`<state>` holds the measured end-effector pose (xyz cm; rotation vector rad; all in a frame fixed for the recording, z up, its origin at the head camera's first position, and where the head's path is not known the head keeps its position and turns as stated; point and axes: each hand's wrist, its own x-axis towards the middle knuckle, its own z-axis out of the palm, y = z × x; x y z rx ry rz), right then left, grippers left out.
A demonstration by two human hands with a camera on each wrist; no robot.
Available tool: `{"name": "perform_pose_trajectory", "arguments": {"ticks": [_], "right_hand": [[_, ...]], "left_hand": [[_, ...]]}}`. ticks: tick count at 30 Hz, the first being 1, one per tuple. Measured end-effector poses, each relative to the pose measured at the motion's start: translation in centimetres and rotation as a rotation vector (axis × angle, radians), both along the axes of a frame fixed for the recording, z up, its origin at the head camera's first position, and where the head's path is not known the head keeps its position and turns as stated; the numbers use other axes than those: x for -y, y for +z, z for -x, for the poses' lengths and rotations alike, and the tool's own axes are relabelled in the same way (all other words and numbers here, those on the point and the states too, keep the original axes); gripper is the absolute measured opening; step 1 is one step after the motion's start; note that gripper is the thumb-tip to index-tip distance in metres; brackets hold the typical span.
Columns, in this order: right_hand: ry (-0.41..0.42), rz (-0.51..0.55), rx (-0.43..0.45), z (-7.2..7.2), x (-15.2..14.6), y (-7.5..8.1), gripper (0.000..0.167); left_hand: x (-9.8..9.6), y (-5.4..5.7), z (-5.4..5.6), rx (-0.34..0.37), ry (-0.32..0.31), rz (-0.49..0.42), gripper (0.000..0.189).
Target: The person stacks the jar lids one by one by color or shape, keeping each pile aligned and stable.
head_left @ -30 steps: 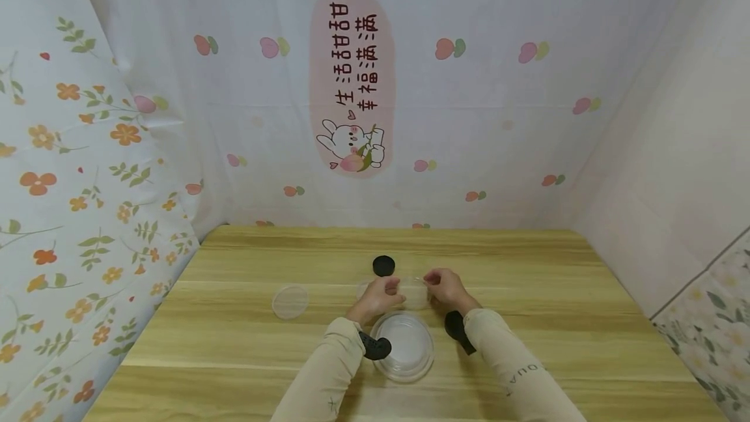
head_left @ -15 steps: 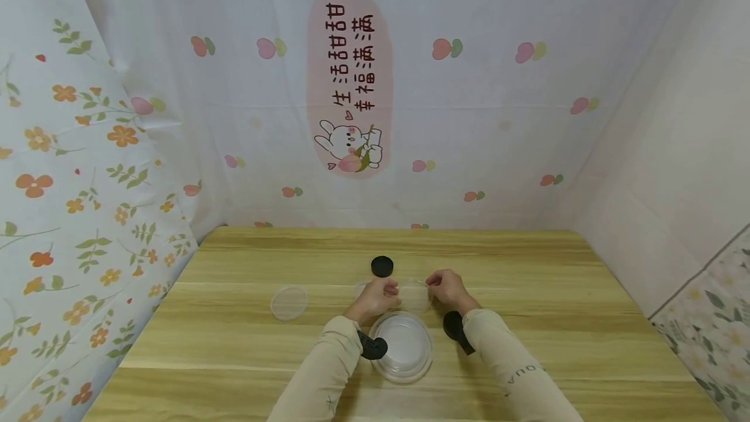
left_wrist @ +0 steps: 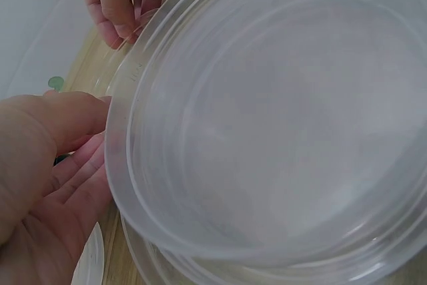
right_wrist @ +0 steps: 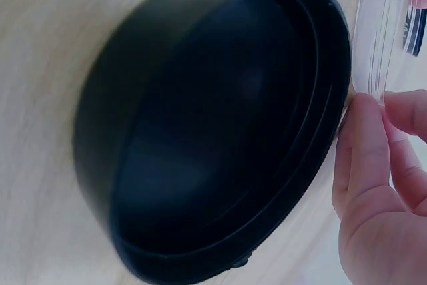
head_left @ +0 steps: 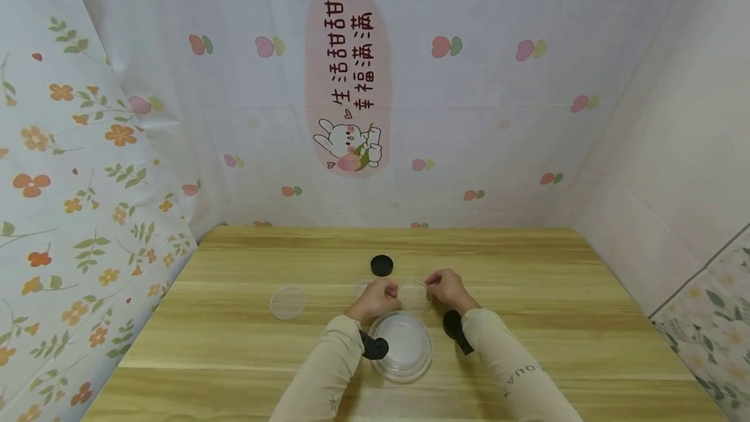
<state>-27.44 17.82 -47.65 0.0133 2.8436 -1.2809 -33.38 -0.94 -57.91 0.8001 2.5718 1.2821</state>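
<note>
Between my hands I hold a thin clear round lid (head_left: 413,295). My left hand (head_left: 375,298) pinches its left side between thumb and fingers, partly hidden behind a large container rim in the left wrist view. My right hand (head_left: 448,289) pinches the opposite edge with thumb and fingertips. Just below the hands, between the forearms, stands a stack of clear round containers (head_left: 403,347); it fills much of the left wrist view. By my right wrist is a black round cap (right_wrist: 213,131), its hollow side showing large in the right wrist view.
Behind my left hand sits another small black round cap (head_left: 382,266). A clear disc (head_left: 288,303) lies to the left on the wooden table (head_left: 234,357), and a further clear rim (head_left: 360,288) peeks out beside the left hand. Patterned cloth (head_left: 469,116) hangs behind the table.
Both hands keep their hold and have barely moved. The clear lid between them has tilted, so its round outline shows more plainly. The whole view has shifted slightly.
</note>
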Motion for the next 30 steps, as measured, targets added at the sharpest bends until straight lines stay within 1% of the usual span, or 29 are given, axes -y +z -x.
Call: {"name": "perform_pose_trajectory", "arguments": {"ticks": [1,2,3,4,6,7,8,9,10,11,13,14,15,16,17,18,19,20,21,22,23,24,26,28,29,30], "right_hand": [[-0.002,-0.001,0.0,0.0,0.0,0.0,0.008],[-0.004,-0.004,-0.001,0.0,0.1,0.0,0.009],[-0.007,-0.003,0.0,-0.1,0.1,0.1,0.008],[-0.009,0.001,0.003,-0.1,0.1,0.1,0.008],[-0.007,0.008,0.004,-0.1,0.1,0.1,0.008],[0.011,0.022,-0.028,-0.1,-0.1,-0.1,0.007],[0.011,0.028,-0.023,-0.1,0.0,-0.1,0.007],[0.011,0.033,-0.022,-0.1,0.0,-0.1,0.007],[0.013,0.036,-0.022,0.0,0.0,-0.1,0.007],[0.012,0.036,-0.022,-0.1,0.0,-0.1,0.007],[0.007,0.042,-0.013,-0.1,0.2,0.0,0.007],[-0.015,0.039,0.028,-0.1,0.4,0.2,0.008],[-0.014,0.043,0.031,-0.1,0.4,0.1,0.008],[-0.016,0.052,0.04,-0.1,0.4,0.2,0.008],[-0.017,0.06,0.049,-0.1,0.5,0.3,0.009],[-0.019,0.062,0.054,-0.1,0.5,0.3,0.009],[-0.017,0.062,0.051,-0.2,0.5,0.4,0.009],[-0.018,0.062,0.05,-0.2,0.5,0.5,0.009],[-0.015,0.059,0.045,-0.3,0.5,0.6,0.01],[-0.015,0.058,0.041,-0.3,0.5,0.7,0.01],[-0.01,0.059,0.034,-0.3,0.5,0.8,0.011],[-0.006,0.063,0.029,-0.4,0.5,1.0,0.012],[-0.006,0.087,0.034,-0.4,0.5,1.2,0.013],[-0.008,0.125,0.044,-0.4,0.5,1.4,0.015],[-0.009,0.146,0.05,-0.4,0.5,1.5,0.016],[-0.012,0.163,0.057,-0.4,0.5,1.6,0.017]], "left_hand": [[-0.1,0.4,-0.3,0.007,0.013,0.011,0.027],[0.0,0.5,-0.4,-0.003,0.001,-0.01,0.028],[-0.1,1.9,-1.2,0.023,0.013,-0.001,0.025],[-0.1,3.7,-2.2,0.058,0.03,0.016,0.026],[0.0,6.4,-4.0,0.064,0.038,0.004,0.021],[0.0,7.4,-4.9,0.051,0.038,-0.005,0.017],[0.1,8.2,-5.4,0.037,0.029,-0.021,0.013],[0.1,9.7,-6.3,0.07,0.048,-0.004,0.009],[0.2,10.1,-6.6,0.072,0.045,-0.018,0.009],[0.2,9.7,-6.4,0.065,0.037,-0.028,0.01],[0.2,7.2,-4.9,0.014,0.029,-0.041,0.016],[0.2,5.7,-3.9,0.004,0.028,-0.04,0.02],[0.2,3.8,-2.8,-0.022,0.022,-0.051,0.025],[0.1,3.3,-2.7,-0.051,0.026,-0.034,0.028],[0.0,1.7,-1.7,-0.059,0.027,-0.03,0.03],[-0.1,0.6,-1.1,-0.063,0.031,-0.031,0.029],[-0.1,0.5,-0.9,-0.039,0.041,-0.027,0.027],[-0.1,-0.1,-0.6,-0.053,0.039,-0.04,0.028],[-0.1,-0.3,-0.5,-0.07,0.038,-0.056,0.029],[0.0,0.5,-0.9,-0.05,0.05,-0.046,0.029],[0.1,-0.4,-0.3,-0.067,0.037,-0.089,0.031],[0.2,0.3,-0.8,-0.078,0.04,-0.103,0.034],[0.4,2.6,-2.2,-0.074,0.057,-0.139,0.035],[0.6,6.3,-4.3,0.004,0.097,-0.158,0.033],[0.6,7.2,-4.7,0.012,0.11,-0.174,0.032],[0.6,8.7,-5.5,0.046,0.134,-0.174,0.031]]}}
